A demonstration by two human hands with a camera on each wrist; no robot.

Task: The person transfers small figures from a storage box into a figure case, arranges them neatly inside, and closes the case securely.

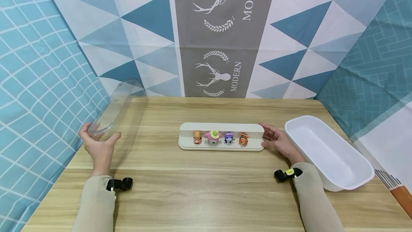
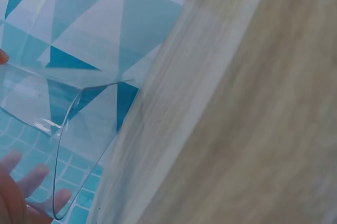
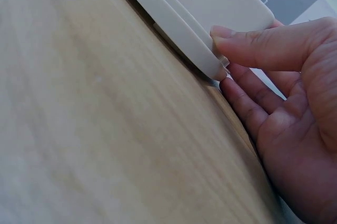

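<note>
At the left of the head view, my left hand holds a clear plastic cover by its near end, raised and tilted. In the left wrist view, fingers show at the transparent cover's curved edge. My right hand grips the right end of a cream stepped display stand on the table. The right wrist view shows the thumb on the stand's end, other fingers beside and below it. Several small cartoon figurines stand in a row on its lower step.
A white oblong plastic tub stands at the right of the wooden table. Patterned cloth hangs behind the table's far edge, and blue checked cloth borders the left side.
</note>
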